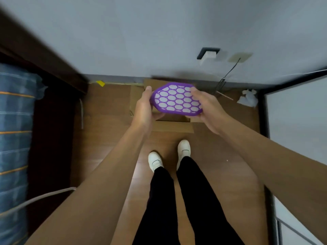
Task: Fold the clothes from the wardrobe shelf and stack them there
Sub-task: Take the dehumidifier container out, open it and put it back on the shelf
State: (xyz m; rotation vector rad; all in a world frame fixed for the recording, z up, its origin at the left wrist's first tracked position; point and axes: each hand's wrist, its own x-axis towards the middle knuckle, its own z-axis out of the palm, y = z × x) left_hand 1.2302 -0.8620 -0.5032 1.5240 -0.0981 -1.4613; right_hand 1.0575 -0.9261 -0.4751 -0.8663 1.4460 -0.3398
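L grip (143,107) & R grip (208,110) each clamp an edge of a purple grid (177,99), held betw. them above a cardboard box (174,127) on the floor (106,142); blue checked fabric (14,138) sits far off L grip's left, can't tell if it's clothing.

A grid panel (177,99) in purple, patterned with rows of white ovals, is seen at the centre. At 9 o'clock, bedding (14,129) is checked in blue and crossed by thin orange stripes. The floor (106,138) is grained brown, the cardboard box (174,128) tan, the wall (141,32) pale grey. Towards 6 o'clock, white shoes (154,160) and black trousers (194,200) are shown.
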